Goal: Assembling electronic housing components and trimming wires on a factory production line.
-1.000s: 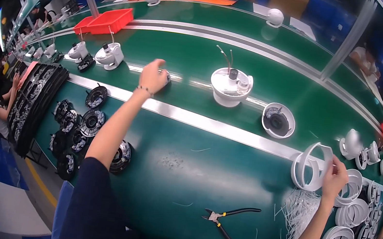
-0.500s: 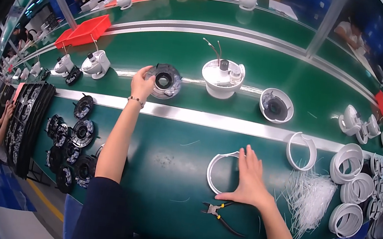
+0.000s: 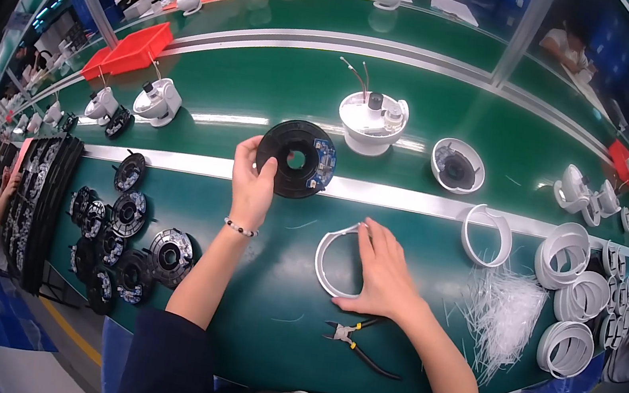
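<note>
My left hand (image 3: 253, 188) grips a black round disc (image 3: 284, 134) by its left edge, thumb on the near face. The disc is tilted up above the bench's silver strip, showing a centre hole and a blue circuit board (image 3: 324, 164) on its right side. My right hand (image 3: 389, 281) spans the right side of a white plastic ring (image 3: 321, 260), fingers at its far edge and thumb at its near edge. Just below that hand lie diagonal cutters (image 3: 344, 333) with black and yellow handles, jaws pointing left.
Several black discs (image 3: 129, 214) lie at the left, beside a tall black stack (image 3: 34, 209). White rings (image 3: 566, 350) and thin white strips (image 3: 504, 320) cover the right. Beyond stand a white housing with wires (image 3: 370, 133), a white bowl-shaped cover (image 3: 458, 167) and a red bin (image 3: 139, 46).
My left hand has brought the black disc right and nearer, turning it so the circuit board shows. My right hand has closed in on the white ring and now grips it.
</note>
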Demonstrator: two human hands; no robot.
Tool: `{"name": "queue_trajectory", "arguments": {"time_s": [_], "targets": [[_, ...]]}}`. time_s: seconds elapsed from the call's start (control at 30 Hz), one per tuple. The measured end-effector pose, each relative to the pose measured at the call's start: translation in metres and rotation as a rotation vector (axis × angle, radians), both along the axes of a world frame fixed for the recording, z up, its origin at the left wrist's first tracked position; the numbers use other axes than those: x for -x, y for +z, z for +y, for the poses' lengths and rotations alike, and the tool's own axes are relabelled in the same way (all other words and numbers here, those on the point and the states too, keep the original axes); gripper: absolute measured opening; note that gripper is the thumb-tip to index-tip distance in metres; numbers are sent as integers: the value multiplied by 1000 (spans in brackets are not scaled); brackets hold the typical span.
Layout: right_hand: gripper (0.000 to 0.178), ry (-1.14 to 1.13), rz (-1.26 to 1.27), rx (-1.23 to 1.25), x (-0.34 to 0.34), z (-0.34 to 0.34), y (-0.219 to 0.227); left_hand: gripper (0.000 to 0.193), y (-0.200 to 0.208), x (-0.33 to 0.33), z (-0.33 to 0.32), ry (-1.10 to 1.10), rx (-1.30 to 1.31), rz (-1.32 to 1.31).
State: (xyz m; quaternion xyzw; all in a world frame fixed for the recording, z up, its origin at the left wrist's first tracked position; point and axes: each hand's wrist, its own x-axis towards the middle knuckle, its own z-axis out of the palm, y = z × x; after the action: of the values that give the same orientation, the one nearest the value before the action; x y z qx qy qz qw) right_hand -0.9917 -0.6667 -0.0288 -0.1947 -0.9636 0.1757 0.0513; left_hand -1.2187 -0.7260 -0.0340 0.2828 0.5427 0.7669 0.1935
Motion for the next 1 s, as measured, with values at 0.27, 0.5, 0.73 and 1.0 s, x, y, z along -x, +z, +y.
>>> {"name": "queue_trajectory", "arguments": {"time_s": [0.27,0.5,0.73,1.0], "targets": [[104,-318,806,472,37,13,1,31,-22,-17,-18,43,72,162],[106,-284,937,584,32,14,-23,58,-38,-66,-4,-656,-270,-81],[114,-75,732,507,60,-20,-7,50,-28,-50,-28,-923,-409,-990],[111,-80,646,353,72,-6,-10,44,-25,-20,-31,-824,-331,-1116]]}}
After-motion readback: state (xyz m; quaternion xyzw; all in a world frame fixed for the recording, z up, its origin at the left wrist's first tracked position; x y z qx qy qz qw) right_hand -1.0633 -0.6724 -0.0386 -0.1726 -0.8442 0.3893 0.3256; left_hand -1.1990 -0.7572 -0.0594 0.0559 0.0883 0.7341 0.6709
